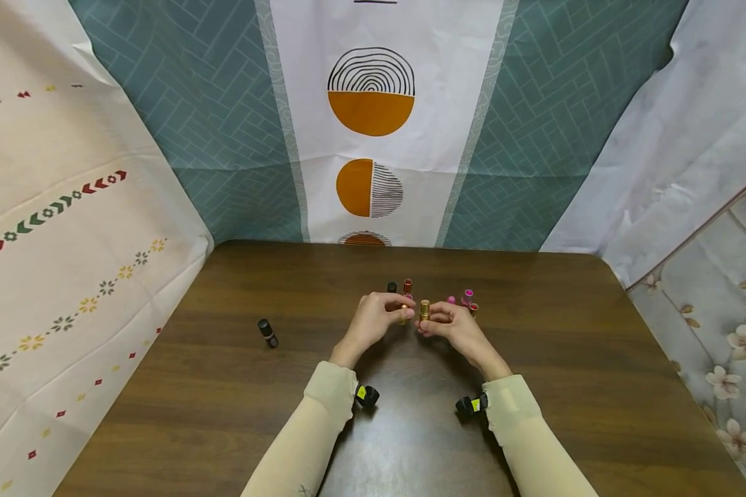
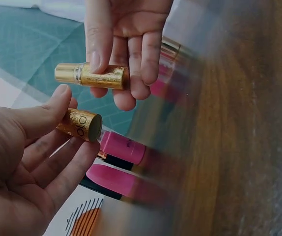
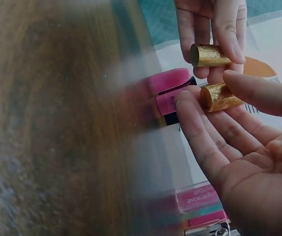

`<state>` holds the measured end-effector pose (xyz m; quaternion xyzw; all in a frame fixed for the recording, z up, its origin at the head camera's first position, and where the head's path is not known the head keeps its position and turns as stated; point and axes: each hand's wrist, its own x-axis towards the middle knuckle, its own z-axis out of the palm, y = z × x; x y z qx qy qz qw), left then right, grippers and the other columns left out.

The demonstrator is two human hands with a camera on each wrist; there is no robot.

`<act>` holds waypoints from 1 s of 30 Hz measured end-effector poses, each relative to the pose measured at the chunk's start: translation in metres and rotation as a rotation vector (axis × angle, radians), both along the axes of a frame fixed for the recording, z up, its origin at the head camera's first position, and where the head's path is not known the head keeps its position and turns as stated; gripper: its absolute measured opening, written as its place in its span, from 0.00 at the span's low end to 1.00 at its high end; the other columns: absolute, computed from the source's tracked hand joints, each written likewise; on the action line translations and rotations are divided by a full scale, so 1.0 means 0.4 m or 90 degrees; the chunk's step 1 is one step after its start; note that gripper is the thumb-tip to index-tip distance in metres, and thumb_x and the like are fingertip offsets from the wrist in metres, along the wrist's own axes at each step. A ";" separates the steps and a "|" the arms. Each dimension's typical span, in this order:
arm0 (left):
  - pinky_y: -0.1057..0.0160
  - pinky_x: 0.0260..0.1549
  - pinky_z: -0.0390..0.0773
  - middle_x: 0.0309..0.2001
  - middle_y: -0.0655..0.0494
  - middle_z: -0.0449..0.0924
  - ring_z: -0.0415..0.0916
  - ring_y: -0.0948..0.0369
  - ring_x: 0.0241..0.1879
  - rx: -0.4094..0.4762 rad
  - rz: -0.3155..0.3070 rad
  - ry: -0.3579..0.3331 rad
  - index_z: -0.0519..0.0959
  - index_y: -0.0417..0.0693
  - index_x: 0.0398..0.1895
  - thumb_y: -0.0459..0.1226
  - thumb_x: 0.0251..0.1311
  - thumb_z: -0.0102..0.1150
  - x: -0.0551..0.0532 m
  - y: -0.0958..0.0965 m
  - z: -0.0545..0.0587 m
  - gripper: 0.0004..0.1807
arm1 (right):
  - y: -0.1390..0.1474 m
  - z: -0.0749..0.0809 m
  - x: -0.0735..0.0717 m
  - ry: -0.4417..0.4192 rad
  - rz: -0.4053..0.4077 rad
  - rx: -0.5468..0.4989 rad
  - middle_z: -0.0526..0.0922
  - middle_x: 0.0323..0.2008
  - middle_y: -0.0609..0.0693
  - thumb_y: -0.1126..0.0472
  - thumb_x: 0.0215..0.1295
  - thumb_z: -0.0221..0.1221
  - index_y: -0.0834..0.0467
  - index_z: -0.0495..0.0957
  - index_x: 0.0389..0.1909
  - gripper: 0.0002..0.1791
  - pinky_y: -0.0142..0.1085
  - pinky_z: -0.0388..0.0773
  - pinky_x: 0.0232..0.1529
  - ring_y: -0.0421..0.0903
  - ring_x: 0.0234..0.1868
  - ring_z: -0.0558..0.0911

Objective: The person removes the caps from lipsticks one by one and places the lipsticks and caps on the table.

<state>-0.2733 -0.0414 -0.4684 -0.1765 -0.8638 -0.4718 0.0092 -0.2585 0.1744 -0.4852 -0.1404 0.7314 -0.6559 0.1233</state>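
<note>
Above the table, my left hand (image 1: 373, 321) pinches a gold lipstick cap (image 2: 81, 124) between thumb and fingers. Dark lettering runs along its side in the left wrist view. My right hand (image 1: 456, 330) holds the gold lipstick tube (image 2: 101, 76) by its textured base. The tube's smoother, brighter inner collar is exposed and faces the left hand. Cap and tube are close together but apart. Lipstick colour inside the tube is not visible.
Behind the left hand stand a black-capped tube (image 1: 391, 287) and a red-topped tube (image 1: 407, 284). Beyond the right hand are pink-topped lipsticks (image 1: 467, 297) and a red-topped one (image 1: 474, 309). A black tube (image 1: 267, 333) is farther left on the brown table (image 1: 193, 414).
</note>
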 end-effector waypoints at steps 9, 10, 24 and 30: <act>0.57 0.45 0.82 0.45 0.57 0.90 0.84 0.59 0.46 -0.005 -0.002 -0.018 0.90 0.48 0.48 0.39 0.64 0.72 -0.004 -0.003 -0.012 0.11 | -0.001 -0.003 -0.001 0.007 -0.018 0.086 0.85 0.50 0.71 0.71 0.72 0.62 0.75 0.74 0.57 0.17 0.38 0.85 0.49 0.53 0.48 0.88; 0.57 0.45 0.82 0.45 0.58 0.90 0.84 0.59 0.45 -0.007 -0.001 -0.019 0.90 0.48 0.48 0.38 0.64 0.72 -0.004 -0.003 -0.012 0.11 | -0.003 -0.004 -0.002 0.010 -0.022 0.101 0.86 0.50 0.70 0.70 0.72 0.63 0.74 0.75 0.57 0.17 0.38 0.84 0.48 0.53 0.49 0.88; 0.63 0.39 0.80 0.41 0.61 0.89 0.83 0.64 0.39 -0.087 0.012 0.033 0.91 0.53 0.43 0.43 0.61 0.73 0.008 0.018 -0.030 0.10 | -0.019 -0.020 -0.004 0.064 -0.062 0.193 0.86 0.48 0.65 0.70 0.69 0.66 0.71 0.76 0.57 0.18 0.40 0.84 0.47 0.57 0.49 0.87; 0.61 0.40 0.81 0.41 0.60 0.89 0.83 0.61 0.40 -0.092 0.007 0.029 0.91 0.52 0.43 0.42 0.60 0.74 0.011 0.019 -0.033 0.10 | -0.025 -0.013 0.001 0.076 -0.077 0.229 0.87 0.42 0.59 0.69 0.67 0.68 0.67 0.80 0.51 0.14 0.39 0.83 0.42 0.52 0.42 0.87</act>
